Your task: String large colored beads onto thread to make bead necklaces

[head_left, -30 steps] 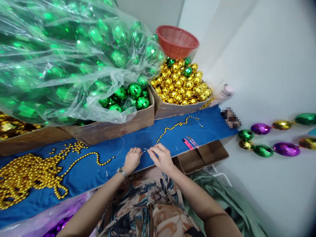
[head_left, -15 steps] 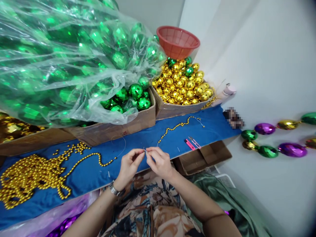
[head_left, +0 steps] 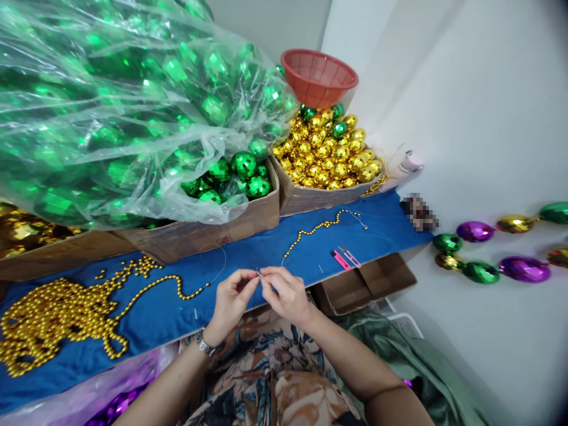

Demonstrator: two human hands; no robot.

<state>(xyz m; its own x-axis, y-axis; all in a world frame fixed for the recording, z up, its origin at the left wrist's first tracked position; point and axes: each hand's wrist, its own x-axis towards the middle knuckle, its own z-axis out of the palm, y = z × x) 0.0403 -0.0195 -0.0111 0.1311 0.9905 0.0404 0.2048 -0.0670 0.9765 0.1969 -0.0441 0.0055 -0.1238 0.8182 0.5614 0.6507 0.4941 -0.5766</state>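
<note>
My left hand [head_left: 236, 296] and my right hand [head_left: 284, 294] meet fingertip to fingertip over the front edge of the blue cloth. Both are closed in a pinch on a thin thread; the exact spot they grip is tiny and mostly hidden by the fingers. A short strand of gold beads [head_left: 306, 232] lies just beyond the right hand, its bare thread running down toward the fingers. Left of my hands, a longer gold bead string [head_left: 180, 285] ends in a loose, curling thread [head_left: 225, 260]. It leads back to a heap of gold bead strings [head_left: 48, 322].
A pink cutter [head_left: 341, 260] and small snips [head_left: 350, 256] lie to the right on the blue cloth [head_left: 381, 222]. Behind stand cardboard boxes with green baubles [head_left: 244, 164] under plastic and gold baubles [head_left: 341, 154]. A red basket [head_left: 317, 77] tops the gold ones.
The pinched fingertips have shifted very slightly left and down, and the right fingers sit a little differently on the thread. Everything on the cloth lies as before.
</note>
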